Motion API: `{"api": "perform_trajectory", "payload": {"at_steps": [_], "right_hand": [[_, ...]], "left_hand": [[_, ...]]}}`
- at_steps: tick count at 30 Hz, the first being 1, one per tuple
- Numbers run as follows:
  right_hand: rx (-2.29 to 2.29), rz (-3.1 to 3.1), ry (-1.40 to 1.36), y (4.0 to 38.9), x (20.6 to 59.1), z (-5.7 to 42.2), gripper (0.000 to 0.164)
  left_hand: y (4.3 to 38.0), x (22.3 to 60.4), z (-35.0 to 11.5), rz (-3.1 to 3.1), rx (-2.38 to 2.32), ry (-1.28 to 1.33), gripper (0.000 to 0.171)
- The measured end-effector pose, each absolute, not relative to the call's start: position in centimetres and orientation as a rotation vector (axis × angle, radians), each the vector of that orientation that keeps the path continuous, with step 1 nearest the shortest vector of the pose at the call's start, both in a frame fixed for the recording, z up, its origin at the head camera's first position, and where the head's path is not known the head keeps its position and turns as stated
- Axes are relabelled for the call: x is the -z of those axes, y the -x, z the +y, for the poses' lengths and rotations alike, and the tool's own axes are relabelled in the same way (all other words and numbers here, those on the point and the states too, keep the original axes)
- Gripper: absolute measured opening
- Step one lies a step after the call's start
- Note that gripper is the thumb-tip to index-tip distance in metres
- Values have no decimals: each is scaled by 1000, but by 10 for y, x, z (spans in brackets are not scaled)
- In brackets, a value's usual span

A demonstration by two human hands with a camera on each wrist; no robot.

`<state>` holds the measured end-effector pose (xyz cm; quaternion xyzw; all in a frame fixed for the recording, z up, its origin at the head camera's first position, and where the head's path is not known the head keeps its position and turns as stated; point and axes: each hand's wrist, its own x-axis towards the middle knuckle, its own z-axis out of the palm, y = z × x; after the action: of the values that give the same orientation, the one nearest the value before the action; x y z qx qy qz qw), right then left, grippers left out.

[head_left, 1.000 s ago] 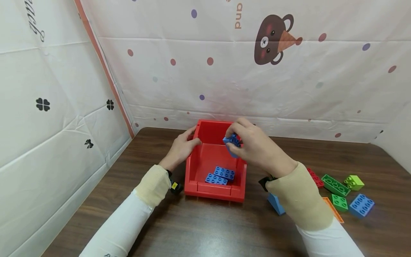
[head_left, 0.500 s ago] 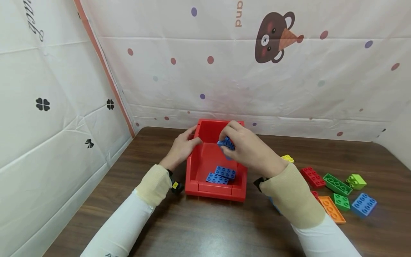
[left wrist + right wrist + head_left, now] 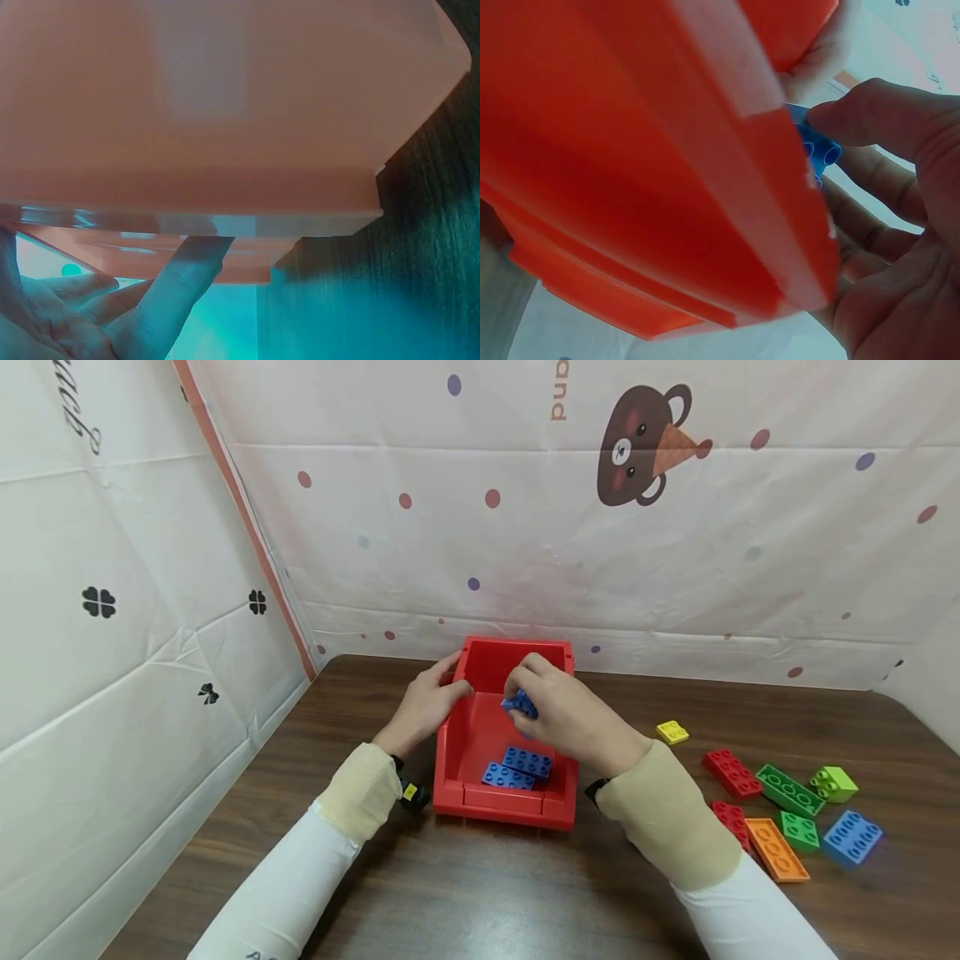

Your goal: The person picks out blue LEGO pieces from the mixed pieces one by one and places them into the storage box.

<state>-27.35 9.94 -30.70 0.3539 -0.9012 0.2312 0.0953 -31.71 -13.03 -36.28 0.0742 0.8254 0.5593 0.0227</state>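
1. We see the right hand (image 3: 566, 714) inside the outline of the red plastic box (image 3: 501, 817), its grip clamped on a chunky blue studded plastic brick (image 3: 522, 702) above the box's floor.
2. We see the left hand (image 3: 422, 703) on the box's left wall, its grip closed over the rim, thumb hooked across it.
3. Near the box's near wall, we find two flat blue rectangular bricks (image 3: 527, 762), close together.
4. Rightward on the dark wood-grain worktop (image 3: 480, 902), we count one small yellow studded brick (image 3: 672, 732), apart from a mixed-colour brick cluster (image 3: 786, 791).
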Motion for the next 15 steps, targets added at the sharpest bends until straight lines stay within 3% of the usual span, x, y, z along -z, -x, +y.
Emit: {"api": "perform_trajectory", "payload": {"at_steps": [15], "right_hand": [[-672, -2702, -1058, 275, 313, 92, 27]], "left_hand": [[321, 361, -130, 2571, -1705, -236, 70]]}}
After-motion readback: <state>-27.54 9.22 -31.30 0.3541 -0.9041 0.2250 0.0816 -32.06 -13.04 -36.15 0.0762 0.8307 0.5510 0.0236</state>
